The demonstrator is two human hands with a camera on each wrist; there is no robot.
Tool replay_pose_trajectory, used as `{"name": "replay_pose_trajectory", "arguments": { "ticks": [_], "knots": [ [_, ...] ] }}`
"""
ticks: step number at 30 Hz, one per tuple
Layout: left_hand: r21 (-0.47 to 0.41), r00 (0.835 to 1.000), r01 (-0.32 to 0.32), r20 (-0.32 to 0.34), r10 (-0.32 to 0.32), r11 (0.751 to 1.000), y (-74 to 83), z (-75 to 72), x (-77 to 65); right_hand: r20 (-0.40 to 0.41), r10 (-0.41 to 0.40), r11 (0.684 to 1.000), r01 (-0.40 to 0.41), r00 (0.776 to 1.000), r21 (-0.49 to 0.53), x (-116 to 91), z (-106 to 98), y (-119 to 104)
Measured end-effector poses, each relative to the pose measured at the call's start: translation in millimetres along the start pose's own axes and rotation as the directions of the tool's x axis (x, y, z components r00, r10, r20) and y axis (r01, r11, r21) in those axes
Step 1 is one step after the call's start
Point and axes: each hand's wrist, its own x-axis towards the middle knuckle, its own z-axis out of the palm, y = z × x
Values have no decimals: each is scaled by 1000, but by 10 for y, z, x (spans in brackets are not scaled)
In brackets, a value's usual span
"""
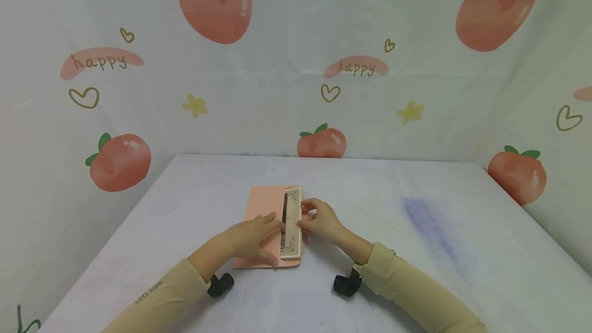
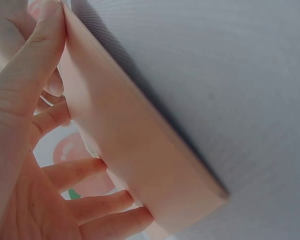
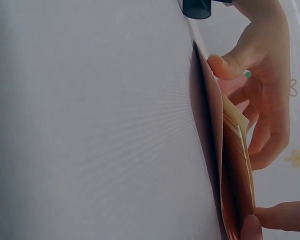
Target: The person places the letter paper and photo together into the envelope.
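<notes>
A pink folder-like paper item lies on the table in front of me. Along its right side shows a narrow cream card with scroll ornaments at its corners and a dark strip at its left. My left hand rests on the pink surface, fingers spread, its thumb near the lower edge. At the right edge my right hand pinches the cream card between thumb and finger. In the right wrist view, pink layers and cream edges stand apart like an opening. What lies inside is mostly hidden.
A white table extends around the item, with a bluish smudge on the right. Black wrist devices sit under both forearms. A white curtain with fruit prints hangs behind and at the sides.
</notes>
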Motion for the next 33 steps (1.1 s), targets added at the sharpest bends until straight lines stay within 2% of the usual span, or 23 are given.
{"name": "replay_pose_trajectory", "arguments": {
  "ticks": [11,33],
  "knots": [
    [-3,1000,-1,4,1,1000,-8,2,5,7,14,1000,-14,1000,28,25,23,-8],
    [-4,1000,-15,0,15,1000,26,-34,-31,12,-38,999,38,999,8,20,55,-35]
  ]
}}
